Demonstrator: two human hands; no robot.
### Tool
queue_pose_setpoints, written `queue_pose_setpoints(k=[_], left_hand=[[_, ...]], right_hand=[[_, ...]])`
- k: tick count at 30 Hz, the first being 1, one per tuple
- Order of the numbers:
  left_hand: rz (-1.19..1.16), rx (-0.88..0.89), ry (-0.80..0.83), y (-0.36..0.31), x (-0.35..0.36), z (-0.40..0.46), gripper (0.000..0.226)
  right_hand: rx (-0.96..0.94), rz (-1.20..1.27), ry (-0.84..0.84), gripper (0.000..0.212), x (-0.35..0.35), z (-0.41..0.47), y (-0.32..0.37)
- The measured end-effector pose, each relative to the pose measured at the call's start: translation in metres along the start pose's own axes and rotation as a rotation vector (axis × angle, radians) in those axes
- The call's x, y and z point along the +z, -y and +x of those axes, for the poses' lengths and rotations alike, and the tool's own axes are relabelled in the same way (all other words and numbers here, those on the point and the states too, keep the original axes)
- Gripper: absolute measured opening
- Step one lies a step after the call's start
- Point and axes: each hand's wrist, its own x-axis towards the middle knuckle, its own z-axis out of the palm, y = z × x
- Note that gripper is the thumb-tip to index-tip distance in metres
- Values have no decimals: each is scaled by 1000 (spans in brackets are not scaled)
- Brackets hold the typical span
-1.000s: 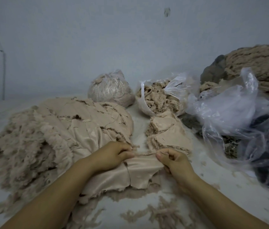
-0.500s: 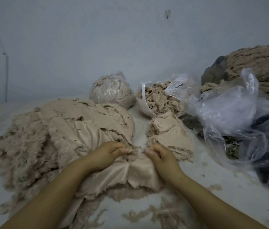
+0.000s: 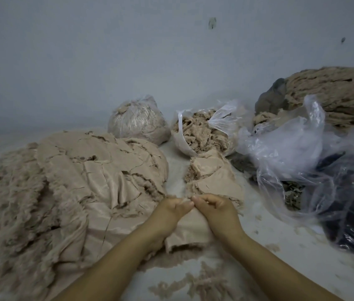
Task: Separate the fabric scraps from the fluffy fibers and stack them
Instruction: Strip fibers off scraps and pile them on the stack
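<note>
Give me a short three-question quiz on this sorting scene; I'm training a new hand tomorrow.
1. True or false: both hands pinch the same fabric scrap.
2. Where is the small stack of scraps? A) in front of the open bag of fibers B) inside the tied bag C) left of the big pile
3. What do the left hand and right hand do with their fingertips?

Key: 1 true; 2 A; 3 they meet, pinching the scrap's top edge.
</note>
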Motion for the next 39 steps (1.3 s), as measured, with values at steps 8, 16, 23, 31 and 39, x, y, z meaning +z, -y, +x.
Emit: queue_pose_setpoints(k=[8, 16, 23, 31, 39], left_hand=[[-35, -91, 10, 0, -35, 2, 26], [71, -8, 77, -2, -3, 0, 35], [247, 141, -138, 12, -17, 5, 40], [656, 266, -338, 10, -17, 34, 45], [597, 137, -220, -34, -24, 69, 28]], right_hand=[[309, -211, 363, 60, -50, -6, -9], [71, 116, -128, 32, -1, -3, -4], [53, 175, -176, 36, -1, -1, -10], [66, 105, -251, 18, -16, 28, -8], [186, -294, -266, 26, -53, 111, -7]])
